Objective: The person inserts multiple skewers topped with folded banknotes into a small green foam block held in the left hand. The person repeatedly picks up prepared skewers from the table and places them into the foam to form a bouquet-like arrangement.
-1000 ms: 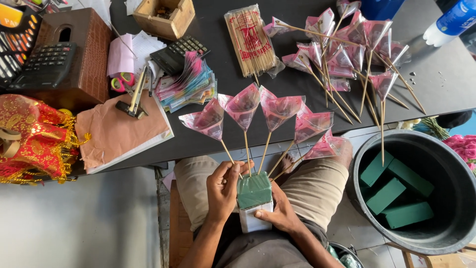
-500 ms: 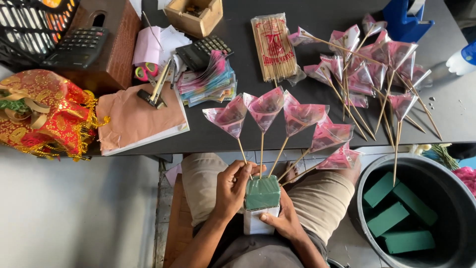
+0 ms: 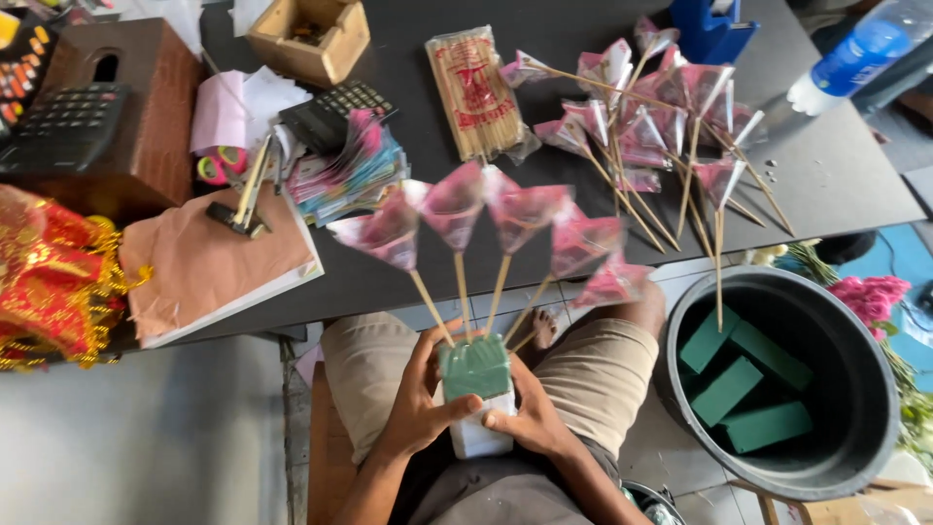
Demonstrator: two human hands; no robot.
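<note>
Fingers (image 3: 457,408) of both hands wrap the green foam block (image 3: 474,367) in its white pot (image 3: 478,436), five pink paper cones on sticks (image 3: 457,204) fanning up.

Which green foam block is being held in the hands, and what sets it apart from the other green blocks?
The green foam block between the left hand and right hand, with skewers stuck in it; the other blocks lie bare in the black tub.
</note>
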